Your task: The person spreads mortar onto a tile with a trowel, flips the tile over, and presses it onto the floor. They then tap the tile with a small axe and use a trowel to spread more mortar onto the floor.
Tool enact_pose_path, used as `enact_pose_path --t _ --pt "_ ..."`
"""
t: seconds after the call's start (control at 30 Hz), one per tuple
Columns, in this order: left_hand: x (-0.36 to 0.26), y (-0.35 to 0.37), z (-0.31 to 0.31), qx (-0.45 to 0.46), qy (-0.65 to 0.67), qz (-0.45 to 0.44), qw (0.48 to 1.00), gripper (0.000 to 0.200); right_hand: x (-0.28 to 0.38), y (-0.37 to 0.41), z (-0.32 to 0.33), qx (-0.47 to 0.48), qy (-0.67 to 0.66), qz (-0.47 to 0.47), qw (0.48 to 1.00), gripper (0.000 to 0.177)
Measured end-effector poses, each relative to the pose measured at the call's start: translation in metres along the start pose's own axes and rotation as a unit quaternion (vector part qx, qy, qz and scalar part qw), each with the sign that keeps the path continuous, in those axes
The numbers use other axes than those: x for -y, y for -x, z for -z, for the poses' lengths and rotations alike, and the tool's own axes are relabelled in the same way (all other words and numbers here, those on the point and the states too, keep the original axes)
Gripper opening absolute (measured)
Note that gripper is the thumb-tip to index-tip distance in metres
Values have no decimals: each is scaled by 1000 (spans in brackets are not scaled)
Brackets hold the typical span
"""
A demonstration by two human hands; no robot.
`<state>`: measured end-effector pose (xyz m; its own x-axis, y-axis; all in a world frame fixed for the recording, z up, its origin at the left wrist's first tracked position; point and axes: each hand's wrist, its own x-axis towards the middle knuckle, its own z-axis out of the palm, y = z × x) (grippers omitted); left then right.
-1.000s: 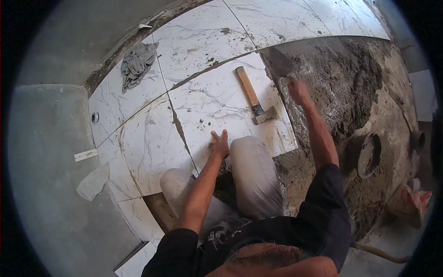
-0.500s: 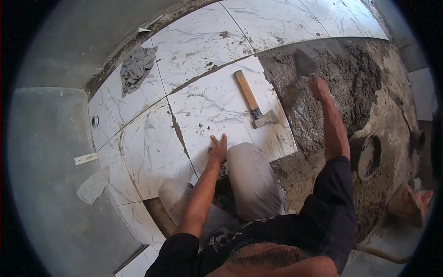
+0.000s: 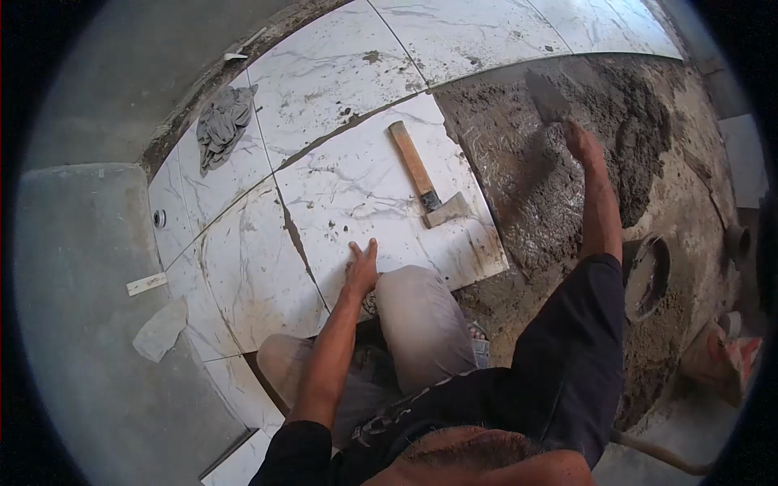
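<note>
My right hand (image 3: 583, 144) is closed round the handle of a trowel (image 3: 549, 97), whose dark blade lies over the wet mortar bed (image 3: 519, 174). My left hand (image 3: 362, 266) rests with fingers spread on a white marbled tile (image 3: 348, 190), beside my knee. On that same tile lies a hatchet-shaped hammer (image 3: 417, 168) with a wooden handle, its metal head toward me. The mortar spreads along the right edge of the tile, glossy near the middle and rough farther right.
A crumpled grey cloth (image 3: 225, 125) lies on the tiles at the back left. Near my right elbow stands a dark bucket (image 3: 647, 278), with a sack (image 3: 721, 356) beyond it. A tape roll (image 3: 160, 219) and a plastic piece (image 3: 160, 330) are at the left.
The trowel and my right hand have shifted slightly to the right across the mortar. My left hand stays on the tile. The whole view has moved a little.
</note>
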<state>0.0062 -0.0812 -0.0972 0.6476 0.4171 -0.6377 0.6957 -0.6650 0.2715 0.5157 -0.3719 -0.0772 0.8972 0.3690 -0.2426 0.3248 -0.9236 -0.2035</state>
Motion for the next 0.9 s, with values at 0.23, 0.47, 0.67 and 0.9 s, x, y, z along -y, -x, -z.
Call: enact_pose_path --t 0.23,0.47,0.67,0.9 --pt "4 0 -3 14 -12 7 1000 95 -5 9 -6 -32 34 50 998 42" --pt "-9 5 6 28 -27 32 999 95 -109 -66 -9 -15 45 30 998 47" --pt "-8 6 6 20 -12 25 999 93 -110 -66 -15 -22 -22 -87 996 47" --pt "-8 7 8 25 18 35 999 92 -177 14 -26 39 -318 -190 928 47"
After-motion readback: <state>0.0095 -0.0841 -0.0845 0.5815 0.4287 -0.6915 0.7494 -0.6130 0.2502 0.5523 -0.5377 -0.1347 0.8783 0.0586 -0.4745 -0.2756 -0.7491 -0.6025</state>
